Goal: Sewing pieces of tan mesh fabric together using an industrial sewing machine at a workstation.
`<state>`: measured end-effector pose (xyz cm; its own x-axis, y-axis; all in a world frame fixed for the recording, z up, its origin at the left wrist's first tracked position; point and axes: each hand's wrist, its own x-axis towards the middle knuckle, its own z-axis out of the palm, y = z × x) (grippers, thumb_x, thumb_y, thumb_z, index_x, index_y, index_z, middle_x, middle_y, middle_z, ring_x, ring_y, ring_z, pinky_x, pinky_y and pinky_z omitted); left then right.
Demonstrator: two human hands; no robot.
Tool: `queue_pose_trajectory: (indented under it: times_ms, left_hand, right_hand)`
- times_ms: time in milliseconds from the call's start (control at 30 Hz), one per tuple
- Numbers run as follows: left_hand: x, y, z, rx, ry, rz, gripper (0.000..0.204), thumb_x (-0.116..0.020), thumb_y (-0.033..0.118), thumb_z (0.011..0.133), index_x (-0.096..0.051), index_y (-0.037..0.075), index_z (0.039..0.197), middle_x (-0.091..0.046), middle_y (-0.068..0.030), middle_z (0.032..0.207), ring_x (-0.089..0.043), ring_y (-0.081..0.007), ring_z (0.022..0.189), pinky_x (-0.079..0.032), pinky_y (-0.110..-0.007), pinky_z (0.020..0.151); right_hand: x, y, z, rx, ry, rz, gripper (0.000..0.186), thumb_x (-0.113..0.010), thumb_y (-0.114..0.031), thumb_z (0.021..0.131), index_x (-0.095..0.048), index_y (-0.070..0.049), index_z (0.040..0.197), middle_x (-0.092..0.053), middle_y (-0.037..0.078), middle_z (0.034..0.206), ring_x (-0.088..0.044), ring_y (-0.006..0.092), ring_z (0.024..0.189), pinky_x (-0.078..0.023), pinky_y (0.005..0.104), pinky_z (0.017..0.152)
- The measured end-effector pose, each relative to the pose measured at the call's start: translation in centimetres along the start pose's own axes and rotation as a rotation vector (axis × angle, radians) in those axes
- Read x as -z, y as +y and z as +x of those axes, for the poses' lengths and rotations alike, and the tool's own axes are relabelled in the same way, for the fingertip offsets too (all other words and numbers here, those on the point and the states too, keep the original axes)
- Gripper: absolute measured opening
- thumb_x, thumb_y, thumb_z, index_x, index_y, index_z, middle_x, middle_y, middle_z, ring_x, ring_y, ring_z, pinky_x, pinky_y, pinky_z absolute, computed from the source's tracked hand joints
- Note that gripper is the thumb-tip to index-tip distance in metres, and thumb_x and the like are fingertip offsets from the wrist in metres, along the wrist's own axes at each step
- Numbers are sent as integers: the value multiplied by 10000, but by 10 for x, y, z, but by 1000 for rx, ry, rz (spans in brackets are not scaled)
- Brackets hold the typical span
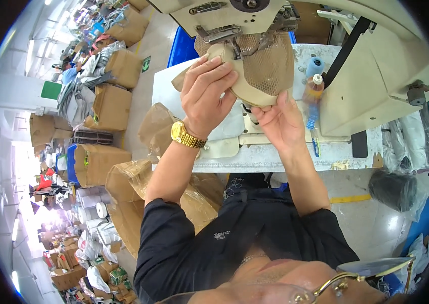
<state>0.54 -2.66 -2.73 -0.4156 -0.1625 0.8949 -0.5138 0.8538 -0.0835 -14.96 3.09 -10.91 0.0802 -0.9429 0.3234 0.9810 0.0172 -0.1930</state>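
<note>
A beige cap with an open mesh section sits beneath the head of a cream sewing machine, its edge held up near the needle area. My left hand, with a gold watch on the wrist, lies over the cap's left side, fingers bent and pressed together on the fabric. From below right, my right hand pinches the cap's lower edge between thumb and fingers. Part of the cap is hidden behind my left fingers and the machine's foot.
A clear bottle and a blue thread cone stand right of the cap on the white table. A dark phone-like slab lies near the machine's body. Left of the table, a brown open carton stands by my arm.
</note>
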Motion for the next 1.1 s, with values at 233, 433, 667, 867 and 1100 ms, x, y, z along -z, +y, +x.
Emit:
queue_pose_trajectory:
  times_ms: [233,433,667,867,1100]
  left_hand:
    - [0,-6,3,-3,-10,-23,249,-759,4,635,-724,68,873,-702,-51,986,-656,-247,1000,-531,-429,932]
    - [-4,-6,3,33,27,-78,258,-753,-5,639,-723,56,888,-698,-64,996,-657,-254,1005,-530,-424,939]
    - [-8,-7,4,69,34,-104,270,-749,-12,644,-717,50,905,-690,-72,1008,-657,-258,999,-527,-429,936]
    - [-8,4,-6,66,42,-67,264,-759,-5,646,-715,57,898,-686,-69,1004,-653,-269,997,-530,-430,933]
    - [-10,-3,-4,60,61,-61,256,-763,-7,659,-713,57,902,-690,-79,1021,-656,-273,1006,-540,-417,920]
  right_hand:
    - [0,4,1,9,-14,1,352,-525,-239,1001,-510,-51,1298,-645,121,1208,-662,237,1059,-561,388,892]
    - [3,3,4,26,-13,5,346,-526,-250,1001,-525,-46,1281,-649,120,1205,-663,226,1055,-559,379,890]
    - [6,0,10,15,-15,39,332,-517,-259,1005,-565,-23,1233,-665,138,1168,-669,223,1040,-561,375,889]
    - [6,-1,11,5,-1,52,327,-507,-256,1010,-575,-14,1219,-668,147,1159,-674,231,1032,-562,375,893]
    - [2,2,13,8,4,43,343,-506,-268,1010,-561,-19,1241,-657,145,1184,-671,232,1039,-559,373,904]
